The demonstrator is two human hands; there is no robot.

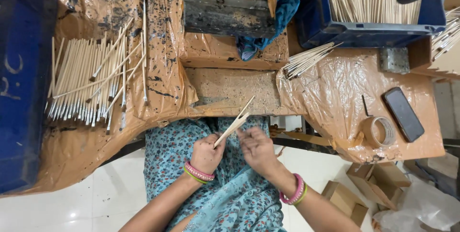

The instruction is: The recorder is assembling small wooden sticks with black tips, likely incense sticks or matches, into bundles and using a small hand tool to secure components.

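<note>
Holding a few thin wooden sticks [235, 125] over my lap, just below the near edge of the worn wooden block [232, 90], I had my left hand [207, 153] curled tight around their lower ends. My right hand [257, 146] was half open, fingertips touching the sticks near the middle. They seemed light, stiff and easily snapped, best gripped low.

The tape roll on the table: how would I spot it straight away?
Look at the plastic-covered brown table, on its right-hand part. Near its front edge lies a round roll of brown tape, beside a flat black phone. It is the only ring-shaped thing there.
</note>
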